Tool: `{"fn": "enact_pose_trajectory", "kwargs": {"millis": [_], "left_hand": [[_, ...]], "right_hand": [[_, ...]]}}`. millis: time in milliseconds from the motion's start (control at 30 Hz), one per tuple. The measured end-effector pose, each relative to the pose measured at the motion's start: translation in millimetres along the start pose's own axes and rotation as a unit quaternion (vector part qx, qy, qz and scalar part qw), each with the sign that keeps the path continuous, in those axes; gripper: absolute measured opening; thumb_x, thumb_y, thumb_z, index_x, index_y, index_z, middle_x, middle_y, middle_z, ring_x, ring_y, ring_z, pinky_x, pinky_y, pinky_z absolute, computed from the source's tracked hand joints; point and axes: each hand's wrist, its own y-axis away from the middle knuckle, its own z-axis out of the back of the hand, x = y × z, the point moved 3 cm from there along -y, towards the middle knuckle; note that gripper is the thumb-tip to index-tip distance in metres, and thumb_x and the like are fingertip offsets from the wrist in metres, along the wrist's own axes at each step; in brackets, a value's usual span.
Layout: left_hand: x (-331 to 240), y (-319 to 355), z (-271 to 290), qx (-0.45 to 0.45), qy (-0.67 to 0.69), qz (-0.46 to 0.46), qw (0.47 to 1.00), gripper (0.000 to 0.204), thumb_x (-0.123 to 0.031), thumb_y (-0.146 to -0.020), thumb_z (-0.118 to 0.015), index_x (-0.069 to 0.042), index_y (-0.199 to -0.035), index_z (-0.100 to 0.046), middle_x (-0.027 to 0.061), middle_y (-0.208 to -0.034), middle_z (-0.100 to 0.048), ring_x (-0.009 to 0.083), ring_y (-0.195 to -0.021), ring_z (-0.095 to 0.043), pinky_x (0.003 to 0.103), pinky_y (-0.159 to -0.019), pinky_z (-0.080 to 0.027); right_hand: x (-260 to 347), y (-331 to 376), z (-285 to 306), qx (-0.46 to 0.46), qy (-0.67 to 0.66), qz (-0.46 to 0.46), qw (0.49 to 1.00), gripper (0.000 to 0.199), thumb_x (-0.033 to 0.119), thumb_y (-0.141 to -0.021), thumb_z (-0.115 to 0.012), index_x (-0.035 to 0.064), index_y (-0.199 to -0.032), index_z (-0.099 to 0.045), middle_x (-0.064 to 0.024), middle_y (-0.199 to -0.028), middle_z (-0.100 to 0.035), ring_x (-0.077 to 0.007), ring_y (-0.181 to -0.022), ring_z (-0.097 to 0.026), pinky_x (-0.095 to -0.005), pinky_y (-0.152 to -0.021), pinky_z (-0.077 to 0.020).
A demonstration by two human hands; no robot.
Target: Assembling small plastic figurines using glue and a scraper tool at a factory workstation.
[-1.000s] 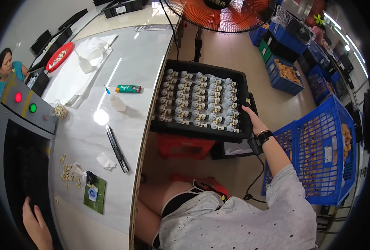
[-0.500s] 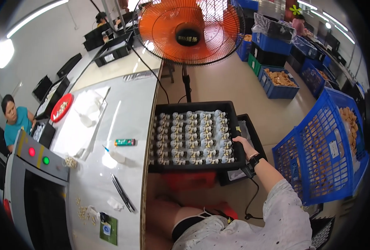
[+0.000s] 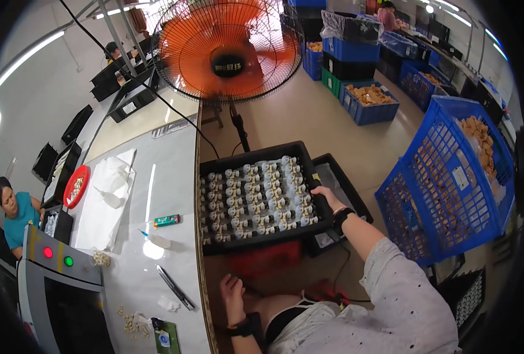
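Note:
A black tray (image 3: pixel 309 177) stands against the right edge of the table, filled with rows of small grey-and-white figurines (image 3: pixel 256 203). My right hand (image 3: pixel 328 199) is closed round the tray's right rim. Below the tray's near side, over my lap, my left hand (image 3: pixel 233 295) is raised, empty, with its fingers loosely bent and apart. On the table to the left lie a pair of black tweezers (image 3: pixel 176 287), a small bottle with a blue tip (image 3: pixel 158 240) and a small green box (image 3: pixel 167 220).
A standing fan (image 3: pixel 229 65) rises beyond the tray. To the right leans a blue crate (image 3: pixel 436 189) of tan pieces; another dark tray (image 3: pixel 347 189) sits below mine. A grey machine (image 3: pixel 61 265) and a red bowl (image 3: pixel 76 186) are on the left, where a co-worker (image 3: pixel 17 212) sits.
My left hand has come into view below the tray. The tray has tilted slightly, with my right hand still on its rim. The whole view has shifted rightward.

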Motion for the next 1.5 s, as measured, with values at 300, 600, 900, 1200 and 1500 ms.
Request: {"fn": "enact_pose_trajectory", "kwargs": {"millis": [300, 600, 900, 1200, 1500], "left_hand": [[57.1, -13.7, 21.6, -0.126, 0.185, 0.049, 0.973, 0.054, -0.028, -0.078, -0.055, -0.010, -0.124, -0.033, 0.0058, -0.118, -0.040, 0.0205, -0.110, -0.038, 0.036, -0.091, -0.032], [67.8, 5.9, 17.6, -0.174, 0.210, 0.067, 0.960, 0.061, -0.039, -0.072, -0.058, -0.009, -0.121, -0.036, 0.0049, -0.123, -0.035, 0.0211, -0.111, -0.034, 0.038, -0.093, -0.025], [24.8, -20.1, -10.1, -0.153, 0.171, 0.119, 0.966, 0.066, -0.043, -0.065, -0.061, -0.010, -0.117, -0.038, 0.0079, -0.111, -0.037, 0.0232, -0.101, -0.037, 0.041, -0.090, -0.027], [38.0, -176.0, 99.3, -0.152, 0.321, 0.030, 0.934, 0.047, -0.045, -0.075, -0.052, -0.011, -0.107, -0.048, 0.0039, -0.106, -0.051, 0.0214, -0.091, -0.050, 0.036, -0.080, -0.039], [-29.5, -215.1, 72.9, -0.056, 0.227, 0.307, 0.922, 0.060, -0.049, -0.070, -0.058, -0.006, -0.112, -0.050, 0.0064, -0.105, -0.057, 0.0234, -0.093, -0.054, 0.036, -0.080, -0.043]], "right_hand": [[7.5, -3.2, 1.0, 0.067, -0.036, 0.003, 0.997, 0.025, 0.029, -0.066, -0.057, 0.0057, -0.076, -0.056, -0.0043, -0.066, -0.056, -0.0163, -0.055, -0.051, -0.0272, -0.053, -0.0421], [2.9, -0.1, -23.3, 0.131, 0.004, 0.009, 0.991, 0.030, 0.031, -0.068, -0.056, 0.0042, -0.083, -0.057, -0.0064, -0.076, -0.060, -0.0157, -0.062, -0.057, -0.0271, -0.058, -0.0455], [12.3, 2.9, 7.9, 0.064, 0.093, 0.003, 0.994, 0.031, 0.030, -0.068, -0.059, 0.0079, -0.089, -0.054, -0.0016, -0.074, -0.055, -0.0121, -0.065, -0.054, -0.0269, -0.055, -0.0414], [7.2, 37.8, -17.0, 0.001, 0.032, -0.006, 0.999, 0.035, 0.010, -0.069, -0.056, 0.0003, -0.102, -0.049, -0.0064, -0.089, -0.057, -0.0161, -0.079, -0.057, -0.0282, -0.072, -0.0474], [37.4, 15.8, -18.8, -0.169, -0.040, -0.166, 0.971, 0.042, 0.033, -0.073, -0.054, 0.0042, -0.104, -0.054, -0.0097, -0.099, -0.059, -0.0228, -0.087, -0.057, -0.0350, -0.082, -0.0425]]}}
